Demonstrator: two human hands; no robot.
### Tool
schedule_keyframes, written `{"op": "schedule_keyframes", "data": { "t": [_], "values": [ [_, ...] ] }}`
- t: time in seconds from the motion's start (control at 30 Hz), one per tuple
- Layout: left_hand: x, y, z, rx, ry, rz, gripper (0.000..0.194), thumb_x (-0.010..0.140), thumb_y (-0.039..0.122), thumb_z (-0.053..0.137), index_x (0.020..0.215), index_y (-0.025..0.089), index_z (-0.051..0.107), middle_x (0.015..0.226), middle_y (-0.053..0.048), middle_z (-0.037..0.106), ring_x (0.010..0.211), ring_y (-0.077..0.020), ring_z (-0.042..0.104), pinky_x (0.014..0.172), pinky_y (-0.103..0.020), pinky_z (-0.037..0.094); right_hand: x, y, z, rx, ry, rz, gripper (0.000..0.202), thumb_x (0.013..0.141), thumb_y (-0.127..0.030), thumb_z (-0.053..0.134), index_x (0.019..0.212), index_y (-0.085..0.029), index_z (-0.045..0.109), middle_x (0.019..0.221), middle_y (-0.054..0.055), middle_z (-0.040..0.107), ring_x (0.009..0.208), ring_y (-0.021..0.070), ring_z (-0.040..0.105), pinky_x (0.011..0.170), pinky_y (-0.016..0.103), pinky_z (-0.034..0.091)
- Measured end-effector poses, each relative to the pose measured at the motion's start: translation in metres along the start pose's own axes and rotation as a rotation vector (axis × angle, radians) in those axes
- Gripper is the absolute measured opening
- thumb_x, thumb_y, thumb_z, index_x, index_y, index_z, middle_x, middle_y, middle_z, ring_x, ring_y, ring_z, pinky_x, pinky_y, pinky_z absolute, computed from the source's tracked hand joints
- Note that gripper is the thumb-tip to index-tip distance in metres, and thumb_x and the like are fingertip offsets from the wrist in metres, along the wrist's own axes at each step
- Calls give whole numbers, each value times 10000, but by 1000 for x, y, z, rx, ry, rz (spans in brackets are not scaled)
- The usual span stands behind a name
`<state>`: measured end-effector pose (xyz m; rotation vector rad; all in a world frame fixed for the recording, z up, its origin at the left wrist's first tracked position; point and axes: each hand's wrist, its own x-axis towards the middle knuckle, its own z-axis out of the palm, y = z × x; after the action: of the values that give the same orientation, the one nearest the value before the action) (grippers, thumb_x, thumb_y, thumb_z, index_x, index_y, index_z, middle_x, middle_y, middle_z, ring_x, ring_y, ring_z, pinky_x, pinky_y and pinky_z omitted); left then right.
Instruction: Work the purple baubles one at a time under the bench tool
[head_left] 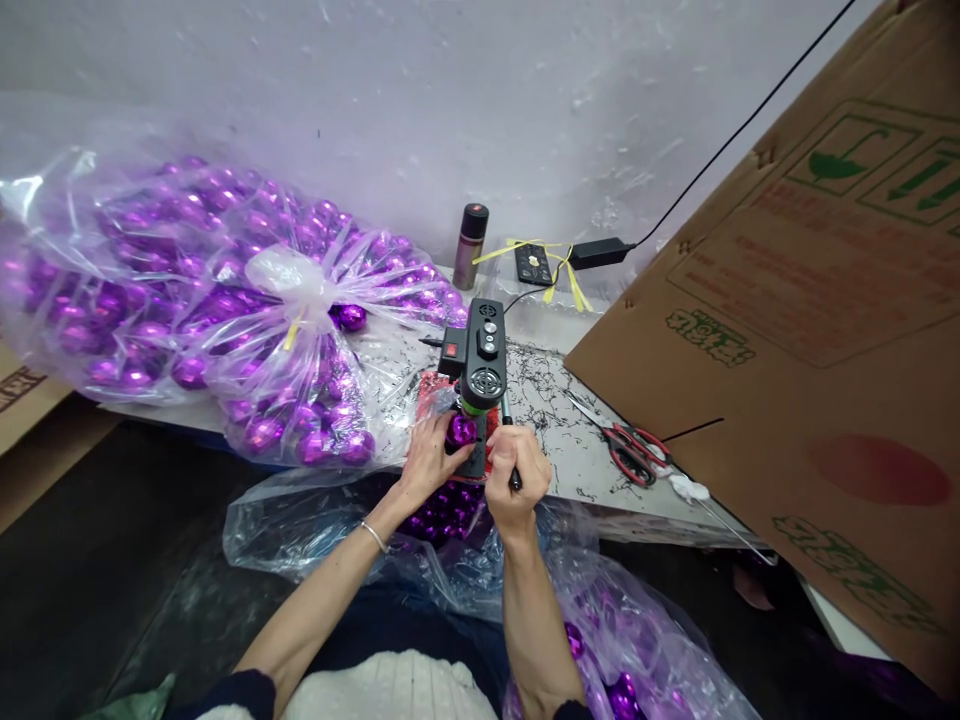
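Observation:
A black bench machine point(487, 350) with a red switch and round vents stands on the white worktop, above a red base. My left hand point(431, 455) holds a shiny purple ball point(460, 430) between thumb and fingers, beneath the machine's head. Close by on the right, my right hand point(517, 470) is wrapped round the black-tipped lever point(515, 480) of the machine. An open plastic bag of purple balls point(446, 515) lies below both hands, at the worktop's front edge.
Tied clear bags of purple balls point(187, 290) fill the left. Behind stand a dark flask point(470, 245) and a power adapter point(600, 252). Red-handled scissors point(634, 452) lie beside a large cardboard box point(810, 330) at the right. Black scraps litter the worktop point(555, 440).

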<state>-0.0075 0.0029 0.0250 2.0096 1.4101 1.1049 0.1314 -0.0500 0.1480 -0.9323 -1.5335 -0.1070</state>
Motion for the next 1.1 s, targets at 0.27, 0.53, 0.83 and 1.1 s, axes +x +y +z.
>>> {"op": "schedule_keyframes", "data": {
  "t": [0.27, 0.53, 0.83, 1.1],
  "values": [
    [-2, -10, 11, -119, 16, 29, 601, 934, 474, 793, 1444, 211, 614, 1371, -149, 736, 1290, -342, 701, 1121, -523, 560, -9, 2, -1, -13, -4, 1, 279, 1008, -70, 469, 801, -241, 545, 737, -7, 624, 688, 138, 616, 621, 269, 459],
    [-7, -12, 14, -95, 39, 53, 602, 950, 506, 781, 1445, 211, 606, 1376, -154, 733, 1289, -337, 704, 1107, -512, 569, -34, 15, 14, -12, 80, -35, 297, 1082, -158, 377, 824, -245, 498, 756, -14, 598, 669, 129, 588, 672, 285, 492],
    [-8, -14, 17, -78, 52, 51, 614, 931, 496, 810, 1438, 215, 608, 1355, -158, 744, 1275, -350, 718, 1097, -529, 576, -46, 21, 19, -53, 118, -21, 323, 1107, -219, 359, 808, -250, 479, 732, -36, 580, 639, 128, 576, 739, 326, 522],
    [-8, -12, 21, -91, 77, 53, 597, 934, 513, 805, 1416, 213, 618, 1334, -152, 753, 1257, -340, 728, 1081, -517, 586, -51, 25, 24, -72, 157, -32, 358, 1122, -244, 348, 780, -248, 454, 714, -48, 555, 613, 113, 577, 727, 319, 536]
  ]
}}
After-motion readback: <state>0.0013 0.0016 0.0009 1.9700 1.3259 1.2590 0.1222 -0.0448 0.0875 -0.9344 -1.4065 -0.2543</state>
